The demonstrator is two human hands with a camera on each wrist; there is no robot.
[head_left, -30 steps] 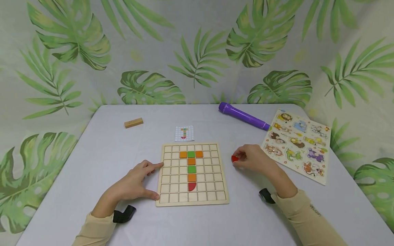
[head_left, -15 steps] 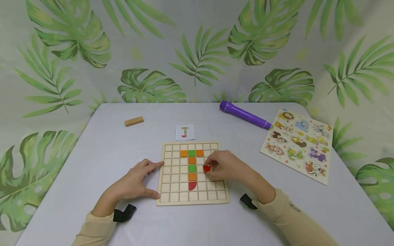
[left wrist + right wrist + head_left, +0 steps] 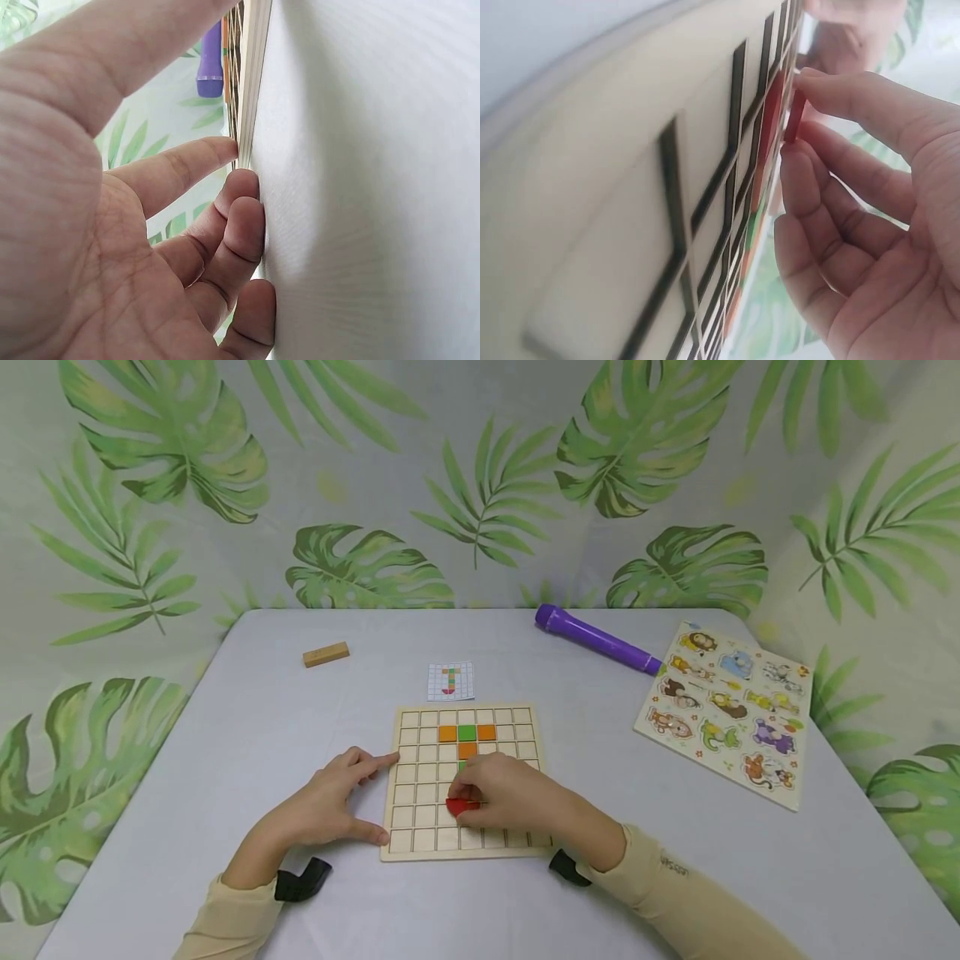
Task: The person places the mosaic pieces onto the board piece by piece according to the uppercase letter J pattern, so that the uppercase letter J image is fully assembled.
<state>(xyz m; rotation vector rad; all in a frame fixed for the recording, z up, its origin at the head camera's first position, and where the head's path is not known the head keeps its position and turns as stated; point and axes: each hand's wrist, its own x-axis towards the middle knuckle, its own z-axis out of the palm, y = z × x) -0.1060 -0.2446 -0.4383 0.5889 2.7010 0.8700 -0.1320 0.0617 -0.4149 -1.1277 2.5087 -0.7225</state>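
Observation:
A wooden grid board (image 3: 424, 843) lies on the table, with orange and green square tiles (image 3: 467, 732) set in its upper cells. My left hand (image 3: 318, 806) touches the board's left edge with thumb and index fingertip; its fingers are spread in the left wrist view. Over the lower middle of the grid, my right hand (image 3: 513, 792) pinches a red quarter-circle tile (image 3: 796, 116) between thumb and fingers. The right wrist view has this tile just off the board surface, beside a red tile (image 3: 768, 139) lying in the grid. The hand hides some lower tiles in the head view.
Behind the board lies a small pattern card (image 3: 450, 682). A wooden block (image 3: 326, 655) is at the back left. At the right are a purple microphone (image 3: 600, 641) and an animal puzzle board (image 3: 738, 739), close together.
My right hand has carried its red tile leftward from the table right of the board to the lower middle cells. The left hand has stayed at the board's edge.

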